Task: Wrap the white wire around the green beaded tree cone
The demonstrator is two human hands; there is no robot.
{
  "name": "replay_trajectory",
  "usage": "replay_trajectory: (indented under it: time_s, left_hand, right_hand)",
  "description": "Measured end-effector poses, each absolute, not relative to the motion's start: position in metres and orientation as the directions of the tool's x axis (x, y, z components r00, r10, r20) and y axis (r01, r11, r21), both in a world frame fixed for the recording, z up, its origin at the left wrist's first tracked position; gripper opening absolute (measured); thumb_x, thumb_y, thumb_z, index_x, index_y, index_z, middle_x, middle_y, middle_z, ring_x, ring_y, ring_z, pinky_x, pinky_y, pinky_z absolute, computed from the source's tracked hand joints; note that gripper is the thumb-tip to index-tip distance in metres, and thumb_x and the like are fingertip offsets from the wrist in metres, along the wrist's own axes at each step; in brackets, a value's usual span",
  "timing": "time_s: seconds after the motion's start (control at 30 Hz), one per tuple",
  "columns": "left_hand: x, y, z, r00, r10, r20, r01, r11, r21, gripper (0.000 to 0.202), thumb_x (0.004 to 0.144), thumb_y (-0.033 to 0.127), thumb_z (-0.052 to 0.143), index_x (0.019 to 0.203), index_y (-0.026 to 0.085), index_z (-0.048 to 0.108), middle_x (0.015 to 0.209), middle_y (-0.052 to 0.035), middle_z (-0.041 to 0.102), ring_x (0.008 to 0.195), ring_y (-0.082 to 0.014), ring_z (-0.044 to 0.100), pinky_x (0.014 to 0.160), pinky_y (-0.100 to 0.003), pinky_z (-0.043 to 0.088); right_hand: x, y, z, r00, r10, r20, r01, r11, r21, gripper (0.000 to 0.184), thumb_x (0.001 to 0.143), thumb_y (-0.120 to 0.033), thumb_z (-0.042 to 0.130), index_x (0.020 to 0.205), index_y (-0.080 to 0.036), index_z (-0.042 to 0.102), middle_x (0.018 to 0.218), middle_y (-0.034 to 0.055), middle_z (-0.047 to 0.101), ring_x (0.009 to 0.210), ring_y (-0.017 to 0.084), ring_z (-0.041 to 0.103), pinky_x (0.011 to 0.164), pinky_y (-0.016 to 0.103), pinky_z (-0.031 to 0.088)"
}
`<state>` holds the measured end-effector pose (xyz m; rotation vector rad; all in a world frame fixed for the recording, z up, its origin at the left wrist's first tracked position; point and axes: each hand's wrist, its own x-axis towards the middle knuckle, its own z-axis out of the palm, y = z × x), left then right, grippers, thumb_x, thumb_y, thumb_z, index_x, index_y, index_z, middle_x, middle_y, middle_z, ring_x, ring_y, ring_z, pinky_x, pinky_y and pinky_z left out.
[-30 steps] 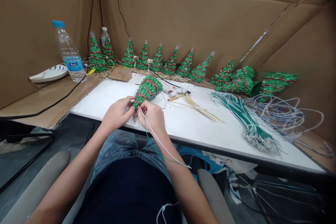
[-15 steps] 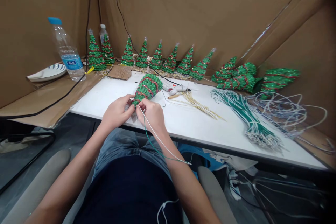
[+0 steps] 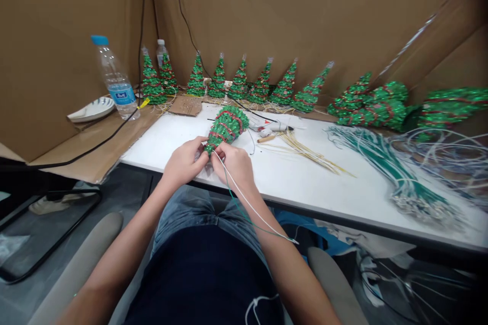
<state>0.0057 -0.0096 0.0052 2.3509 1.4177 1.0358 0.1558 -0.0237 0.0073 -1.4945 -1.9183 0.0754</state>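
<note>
A small green tinsel Christmas tree (image 3: 229,126) with red garland lies tilted over the near edge of the white table, its narrow tip toward me. My left hand (image 3: 186,160) is closed around the left side of that tip. On the other side, my right hand (image 3: 234,165) pinches close to the tip, where a white and green wire (image 3: 253,202) comes out and trails down over my right forearm. My fingers hide the very tip and the start of the wire.
Several finished-looking trees (image 3: 239,78) stand along the cardboard wall; others lie at the right. A glue gun (image 3: 276,127), yellow wires (image 3: 305,150), a bundle of green wires (image 3: 385,162) and coiled pale wire (image 3: 442,157) lie on the table. At left are a water bottle (image 3: 122,94) and a dish (image 3: 93,109).
The camera view has turned slightly left, so everything sits further right. Both hands keep their hold at the tree's tip, with hardly any visible movement.
</note>
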Motion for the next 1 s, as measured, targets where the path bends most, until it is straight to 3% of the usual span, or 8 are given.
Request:
replay_trajectory:
  time_s: [0.3,0.7,1.0]
  left_hand:
    - [0.0042,-0.0098,0.0054,0.297,0.841,0.452,0.689,-0.517,0.508,0.041,0.085,0.028,0.044,0.123,0.017,0.054,0.102,-0.0078,0.068,0.097,-0.0236,0.063,0.089,-0.037,0.047]
    - [0.0036,-0.0097,0.0055,0.298,0.845,0.444,0.68,-0.514,0.522,0.042,0.085,0.028,0.043,0.123,0.016,0.055,0.103,-0.0089,0.069,0.098,-0.024,0.063,0.089,-0.038,0.048]
    - [0.0032,-0.0095,0.0056,0.31,0.84,0.445,0.677,-0.524,0.517,0.042,0.086,0.031,0.042,0.123,0.018,0.055,0.101,-0.0076,0.069,0.096,-0.0235,0.063,0.088,-0.038,0.048]
  right_hand:
    - [0.1564,-0.0186,0.0062,-0.082,0.832,0.549,0.672,0.453,-0.586,0.014,0.081,-0.021,0.052,0.069,-0.019,0.059,0.062,0.0024,0.064,0.056,0.014,0.057,0.057,0.024,0.039]
    - [0.1553,-0.0149,0.0031,-0.148,0.817,0.557,0.692,0.488,-0.533,0.013,0.081,-0.017,0.052,0.07,-0.018,0.058,0.064,0.0033,0.065,0.057,0.015,0.058,0.059,0.025,0.04]
    - [0.1556,-0.0165,0.0031,-0.101,0.796,0.597,0.713,0.476,-0.515,0.013,0.086,-0.02,0.05,0.078,-0.018,0.061,0.072,0.0042,0.067,0.065,0.016,0.061,0.064,0.025,0.041]
